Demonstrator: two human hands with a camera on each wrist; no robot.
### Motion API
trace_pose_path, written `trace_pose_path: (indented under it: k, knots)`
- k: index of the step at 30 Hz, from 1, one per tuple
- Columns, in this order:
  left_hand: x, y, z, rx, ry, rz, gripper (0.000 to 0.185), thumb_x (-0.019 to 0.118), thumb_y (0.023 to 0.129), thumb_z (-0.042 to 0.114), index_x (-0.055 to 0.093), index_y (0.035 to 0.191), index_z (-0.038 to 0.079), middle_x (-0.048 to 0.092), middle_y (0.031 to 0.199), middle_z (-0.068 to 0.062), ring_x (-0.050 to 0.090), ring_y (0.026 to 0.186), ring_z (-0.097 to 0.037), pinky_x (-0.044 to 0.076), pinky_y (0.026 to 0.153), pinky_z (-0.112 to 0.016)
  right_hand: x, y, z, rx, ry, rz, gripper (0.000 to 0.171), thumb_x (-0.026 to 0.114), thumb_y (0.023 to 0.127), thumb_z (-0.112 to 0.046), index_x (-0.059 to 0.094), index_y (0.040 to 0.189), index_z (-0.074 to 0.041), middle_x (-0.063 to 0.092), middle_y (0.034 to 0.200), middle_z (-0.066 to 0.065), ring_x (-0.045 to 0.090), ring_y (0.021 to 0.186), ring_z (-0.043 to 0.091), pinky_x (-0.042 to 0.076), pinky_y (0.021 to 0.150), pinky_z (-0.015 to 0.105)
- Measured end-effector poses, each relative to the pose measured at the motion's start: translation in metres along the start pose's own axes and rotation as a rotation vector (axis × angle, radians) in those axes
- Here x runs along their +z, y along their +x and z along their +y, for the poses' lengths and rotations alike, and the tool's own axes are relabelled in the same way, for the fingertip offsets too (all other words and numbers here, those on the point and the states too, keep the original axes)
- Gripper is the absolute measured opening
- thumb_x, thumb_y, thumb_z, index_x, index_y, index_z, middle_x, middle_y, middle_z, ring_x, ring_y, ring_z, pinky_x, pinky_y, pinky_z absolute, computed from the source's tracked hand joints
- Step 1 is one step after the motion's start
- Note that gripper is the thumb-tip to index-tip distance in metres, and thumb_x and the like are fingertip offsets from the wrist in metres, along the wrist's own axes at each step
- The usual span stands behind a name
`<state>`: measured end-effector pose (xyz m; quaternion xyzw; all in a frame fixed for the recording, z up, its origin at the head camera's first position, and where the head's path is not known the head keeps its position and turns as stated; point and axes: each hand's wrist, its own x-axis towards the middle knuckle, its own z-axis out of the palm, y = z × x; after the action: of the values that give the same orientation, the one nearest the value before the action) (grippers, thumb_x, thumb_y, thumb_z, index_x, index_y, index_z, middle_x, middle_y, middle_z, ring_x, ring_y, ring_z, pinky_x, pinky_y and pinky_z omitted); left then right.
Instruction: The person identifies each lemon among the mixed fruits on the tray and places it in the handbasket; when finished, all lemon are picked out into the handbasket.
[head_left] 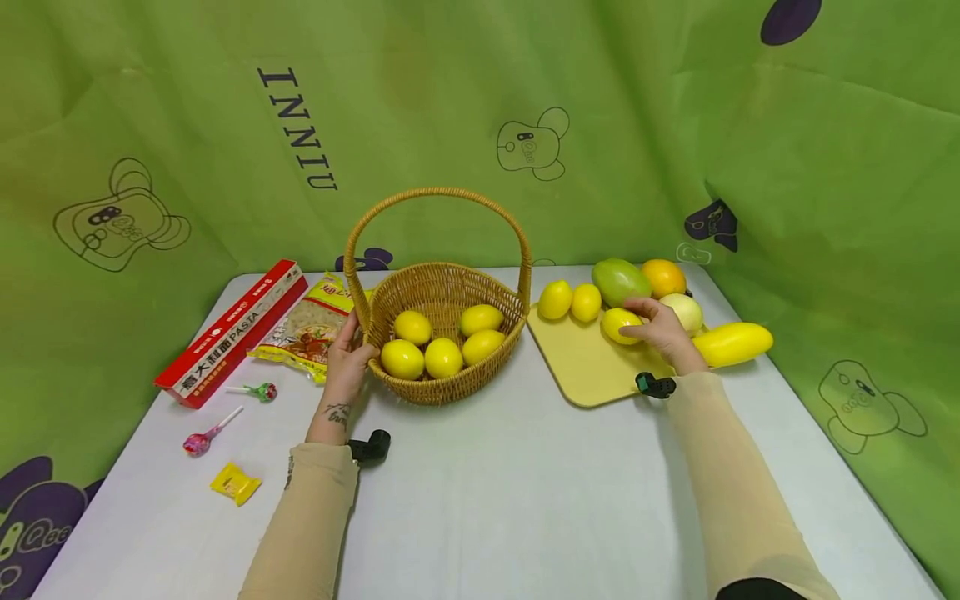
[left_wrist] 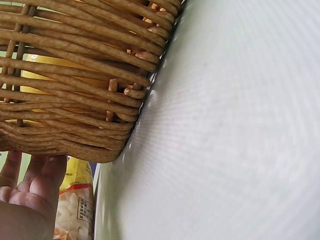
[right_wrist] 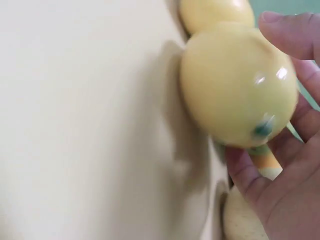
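Note:
My left hand (head_left: 348,360) grips the left end of a woven wicker basket (head_left: 442,390) by the foot of its arched handle. In the left wrist view, fingers (left_wrist: 47,175) reach behind the basket's weave (left_wrist: 75,115). Several yellow lemons (head_left: 443,358) lie inside the basket. My right hand (head_left: 667,333) holds another lemon (head_left: 617,323) between thumb and fingers, over a pale yellow cutting board (head_left: 592,375). The right wrist view shows this lemon (right_wrist: 235,85) close up, touching or nearly touching its neighbour. Two more lemons, one of them (head_left: 555,300) at the board's back left, sit beside it.
Around the board's back and right are a green mango (head_left: 621,282), an orange fruit (head_left: 663,277), a pale round fruit (head_left: 682,313) and a long yellow fruit (head_left: 733,343). On the left lie a red pasta box (head_left: 232,333), a food bag (head_left: 307,329), two lollipops (head_left: 198,442) and a yellow-wrapped candy (head_left: 236,483).

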<state>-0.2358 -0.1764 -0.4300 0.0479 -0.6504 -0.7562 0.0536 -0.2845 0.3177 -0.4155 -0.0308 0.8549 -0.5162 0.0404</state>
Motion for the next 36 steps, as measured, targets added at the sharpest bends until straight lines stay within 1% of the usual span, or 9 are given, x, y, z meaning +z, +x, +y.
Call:
trace_pose_path:
  k: [4, 9, 13, 16, 19, 22, 28, 32, 36]
  knots:
    - [0.0, 0.0, 0.001, -0.006, 0.012, 0.005, 0.08, 0.045, 0.078, -0.013, 0.026, 0.146, 0.025, 0.025, 0.153, 0.005, 0.032, 0.136, -0.017, 0.036, 0.106, -0.033, 0.004, 0.001, 0.004, 0.043, -0.04, -0.026, 0.063, 0.067, 0.081, -0.007, 0.038, 0.136, 0.003, 0.036, 0.14, 0.023, 0.033, 0.125, 0.035, 0.029, 0.106, 0.044]
    - [0.0, -0.001, 0.001, 0.003, 0.001, 0.001, 0.08, 0.044, 0.078, -0.013, 0.026, 0.147, 0.023, 0.025, 0.153, 0.004, 0.032, 0.136, -0.017, 0.036, 0.106, -0.032, 0.008, 0.002, 0.004, 0.039, -0.055, -0.037, 0.066, 0.067, 0.08, -0.006, 0.036, 0.137, 0.003, 0.034, 0.142, 0.024, 0.033, 0.125, 0.036, 0.029, 0.106, 0.049]
    - [0.0, -0.002, 0.001, 0.008, -0.004, -0.008, 0.079, 0.044, 0.078, -0.013, 0.027, 0.147, 0.022, 0.026, 0.152, 0.003, 0.033, 0.135, -0.018, 0.036, 0.106, -0.035, 0.011, 0.0, 0.0, 0.033, -0.036, -0.023, 0.063, 0.067, 0.08, -0.005, 0.038, 0.136, 0.003, 0.037, 0.14, 0.022, 0.035, 0.125, 0.034, 0.031, 0.105, 0.045]
    - [0.0, -0.002, 0.002, 0.008, 0.001, -0.01, 0.079, 0.045, 0.079, -0.013, 0.027, 0.146, 0.023, 0.027, 0.152, 0.004, 0.034, 0.135, -0.018, 0.035, 0.107, -0.038, 0.013, -0.003, -0.007, 0.018, 0.012, -0.022, 0.063, 0.066, 0.08, -0.005, 0.038, 0.136, 0.003, 0.037, 0.14, 0.021, 0.037, 0.123, 0.029, 0.036, 0.102, 0.033]
    - [0.0, -0.002, 0.002, 0.007, 0.002, -0.012, 0.079, 0.045, 0.08, -0.013, 0.026, 0.147, 0.024, 0.026, 0.152, 0.004, 0.034, 0.135, -0.019, 0.034, 0.107, -0.039, 0.016, -0.005, -0.018, -0.014, 0.075, -0.028, 0.062, 0.065, 0.081, -0.004, 0.038, 0.136, 0.004, 0.039, 0.138, 0.019, 0.042, 0.116, 0.019, 0.043, 0.091, 0.017]
    - [0.0, -0.002, 0.003, 0.005, -0.001, -0.011, 0.079, 0.045, 0.08, -0.013, 0.025, 0.147, 0.024, 0.025, 0.153, 0.004, 0.033, 0.135, -0.019, 0.033, 0.108, -0.04, 0.021, -0.006, -0.031, -0.063, 0.149, -0.041, 0.059, 0.064, 0.081, -0.001, 0.04, 0.134, 0.005, 0.044, 0.132, 0.012, 0.046, 0.107, 0.01, 0.045, 0.08, 0.01]
    - [0.001, -0.002, 0.002, 0.019, -0.021, -0.013, 0.079, 0.044, 0.08, -0.014, 0.026, 0.147, 0.022, 0.026, 0.153, 0.003, 0.033, 0.135, -0.02, 0.032, 0.108, -0.041, 0.041, -0.008, -0.064, -0.203, 0.312, -0.134, 0.054, 0.062, 0.079, 0.007, 0.043, 0.13, 0.006, 0.051, 0.118, -0.007, 0.05, 0.104, 0.007, 0.047, 0.082, 0.014]
    - [0.0, -0.002, 0.001, 0.029, -0.033, -0.015, 0.079, 0.044, 0.079, -0.015, 0.027, 0.147, 0.022, 0.026, 0.152, 0.002, 0.033, 0.135, -0.021, 0.032, 0.108, -0.042, 0.063, -0.011, -0.089, -0.289, 0.367, -0.221, 0.054, 0.062, 0.076, 0.011, 0.045, 0.128, 0.008, 0.055, 0.116, -0.007, 0.053, 0.102, 0.01, 0.048, 0.083, 0.018]
    - [0.0, -0.002, 0.001, 0.033, -0.036, -0.015, 0.079, 0.044, 0.079, -0.015, 0.027, 0.147, 0.021, 0.026, 0.152, 0.001, 0.033, 0.136, -0.021, 0.032, 0.109, -0.042, 0.09, -0.007, -0.111, -0.313, 0.398, -0.31, 0.054, 0.062, 0.075, 0.01, 0.045, 0.127, 0.009, 0.057, 0.116, -0.002, 0.055, 0.1, 0.012, 0.05, 0.081, 0.021]
